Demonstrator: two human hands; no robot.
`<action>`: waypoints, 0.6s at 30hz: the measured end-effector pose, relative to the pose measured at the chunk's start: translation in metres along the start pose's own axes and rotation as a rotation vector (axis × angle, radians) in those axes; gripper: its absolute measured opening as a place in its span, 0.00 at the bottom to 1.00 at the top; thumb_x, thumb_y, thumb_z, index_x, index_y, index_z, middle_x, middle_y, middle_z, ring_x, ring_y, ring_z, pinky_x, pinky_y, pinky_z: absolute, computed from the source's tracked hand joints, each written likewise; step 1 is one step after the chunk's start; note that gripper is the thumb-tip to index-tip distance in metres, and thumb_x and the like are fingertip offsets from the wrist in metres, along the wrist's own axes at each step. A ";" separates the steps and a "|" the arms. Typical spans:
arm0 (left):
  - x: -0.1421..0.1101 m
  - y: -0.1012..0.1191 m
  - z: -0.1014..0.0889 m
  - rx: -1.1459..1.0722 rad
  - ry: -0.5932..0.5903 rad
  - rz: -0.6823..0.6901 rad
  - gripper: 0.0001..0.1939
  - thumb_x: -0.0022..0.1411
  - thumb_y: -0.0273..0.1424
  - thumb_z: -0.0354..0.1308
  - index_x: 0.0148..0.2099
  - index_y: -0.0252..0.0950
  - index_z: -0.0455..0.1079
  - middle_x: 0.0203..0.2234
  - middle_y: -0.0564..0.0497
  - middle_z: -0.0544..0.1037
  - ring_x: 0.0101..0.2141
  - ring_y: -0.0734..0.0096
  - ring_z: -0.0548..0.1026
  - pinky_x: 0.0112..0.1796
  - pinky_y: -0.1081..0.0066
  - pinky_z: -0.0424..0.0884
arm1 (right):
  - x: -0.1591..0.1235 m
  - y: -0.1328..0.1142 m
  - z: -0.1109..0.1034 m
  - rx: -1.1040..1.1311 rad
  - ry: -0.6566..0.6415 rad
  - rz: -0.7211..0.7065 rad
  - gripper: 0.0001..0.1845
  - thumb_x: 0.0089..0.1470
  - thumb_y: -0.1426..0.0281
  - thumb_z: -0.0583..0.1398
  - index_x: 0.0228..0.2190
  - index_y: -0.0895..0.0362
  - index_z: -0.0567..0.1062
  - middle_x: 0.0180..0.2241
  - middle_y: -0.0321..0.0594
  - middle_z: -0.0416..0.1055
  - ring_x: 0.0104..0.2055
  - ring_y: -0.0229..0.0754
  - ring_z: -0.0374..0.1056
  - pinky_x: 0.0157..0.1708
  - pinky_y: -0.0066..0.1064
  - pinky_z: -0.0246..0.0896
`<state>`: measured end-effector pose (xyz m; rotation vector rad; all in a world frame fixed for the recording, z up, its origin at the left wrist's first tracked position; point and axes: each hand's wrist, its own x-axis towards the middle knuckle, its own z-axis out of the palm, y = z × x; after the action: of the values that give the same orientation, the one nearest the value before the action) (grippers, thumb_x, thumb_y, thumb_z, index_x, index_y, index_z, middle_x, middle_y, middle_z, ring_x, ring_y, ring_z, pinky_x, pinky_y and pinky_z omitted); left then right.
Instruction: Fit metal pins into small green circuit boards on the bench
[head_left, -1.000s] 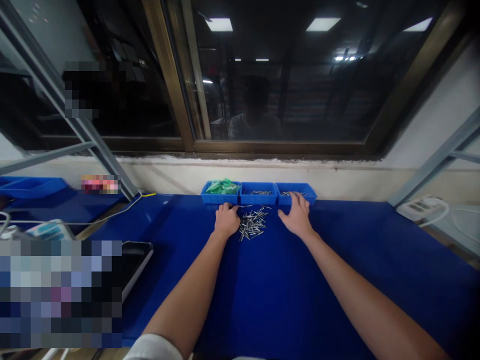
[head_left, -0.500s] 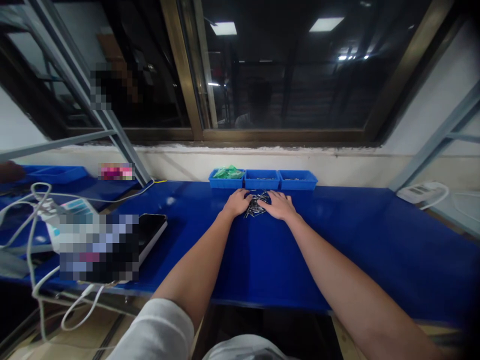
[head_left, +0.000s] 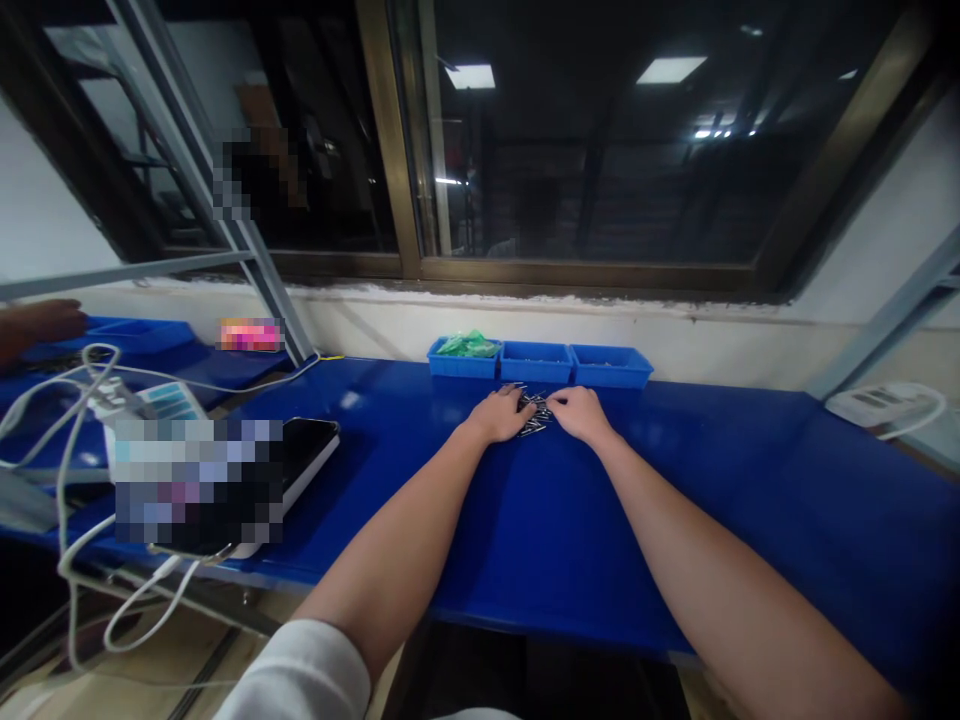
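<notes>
A small pile of thin silvery metal pins (head_left: 535, 418) lies on the blue tabletop between my two hands. My left hand (head_left: 499, 415) rests against the pile's left side, fingers stretched forward and thumb touching the pins. On the other side, my right hand (head_left: 585, 414) has its thumb and forefinger pinched together at the pile's right edge; whatever sits between the fingertips is too small to make out. Just behind stand three blue bins: the left bin (head_left: 463, 370) has green plastic packets (head_left: 469, 345), while the middle bin (head_left: 536, 371) and right bin (head_left: 611, 376) hold small metal pieces.
At left are a phone-like device (head_left: 311, 440), white cables (head_left: 71, 560) and blurred items. Another person's hand (head_left: 56, 318) is beside a further blue tray (head_left: 150, 335). A white power strip (head_left: 862, 403) lies at right. Grey metal posts (head_left: 277, 300) and a window flank the bench.
My right hand came from the right bin to the pile, first spread, now pinched. My left hand stays at the pile's left side. The other person's hand has come into view at left.
</notes>
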<state>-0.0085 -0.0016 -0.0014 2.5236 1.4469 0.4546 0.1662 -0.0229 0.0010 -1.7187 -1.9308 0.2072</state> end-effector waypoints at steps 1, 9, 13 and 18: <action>0.000 0.001 0.000 -0.001 0.004 0.017 0.32 0.62 0.48 0.39 0.59 0.30 0.57 0.59 0.38 0.58 0.58 0.56 0.57 0.55 0.62 0.54 | 0.000 0.001 0.000 0.024 0.017 0.004 0.16 0.50 0.65 0.52 0.33 0.51 0.79 0.35 0.38 0.76 0.42 0.45 0.69 0.44 0.33 0.58; 0.001 -0.001 0.003 -0.016 0.062 0.032 0.28 0.62 0.46 0.41 0.57 0.33 0.60 0.55 0.42 0.64 0.54 0.59 0.64 0.51 0.66 0.61 | 0.006 0.007 0.007 0.005 0.096 0.129 0.11 0.46 0.69 0.56 0.29 0.53 0.79 0.34 0.41 0.76 0.43 0.43 0.67 0.47 0.30 0.56; 0.002 -0.004 0.005 -0.021 0.073 0.052 0.27 0.63 0.46 0.40 0.56 0.34 0.60 0.54 0.43 0.66 0.52 0.60 0.66 0.50 0.66 0.62 | 0.010 0.008 0.006 -0.022 0.037 0.172 0.10 0.46 0.67 0.57 0.28 0.52 0.79 0.34 0.41 0.75 0.43 0.45 0.67 0.45 0.33 0.57; 0.003 -0.005 0.007 -0.014 0.079 0.060 0.27 0.63 0.46 0.40 0.55 0.34 0.62 0.53 0.42 0.67 0.51 0.59 0.67 0.49 0.65 0.64 | 0.014 0.006 0.002 -0.056 -0.062 0.231 0.12 0.46 0.62 0.58 0.28 0.53 0.79 0.35 0.44 0.75 0.43 0.49 0.67 0.40 0.35 0.58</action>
<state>-0.0088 0.0035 -0.0092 2.5709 1.3916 0.5788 0.1699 -0.0079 0.0005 -1.9941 -1.7924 0.2967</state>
